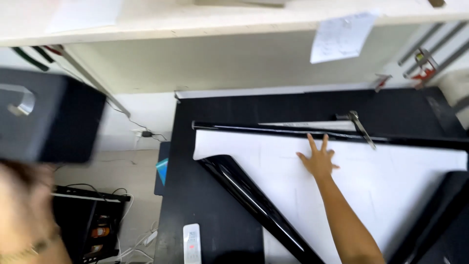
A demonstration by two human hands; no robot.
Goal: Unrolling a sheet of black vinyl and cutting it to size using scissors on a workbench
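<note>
R hand (318, 159) flat, fingers spread, on white sheet (391, 181) atop black table (205, 205); L hand (22, 215) blurred at the left edge.

White printed paper notice (343, 36) taped to shelf edge (195, 27), upper right.

We look down on a black worktable (210, 195) filling the middle. At twelve o'clock a pale shelf (205, 22) spans the top, a paper note (342, 36) hanging from it. At eight o'clock, cables (93, 193) cross a light floor (132, 171); at nine, a blurred dark box (49, 117).
</note>
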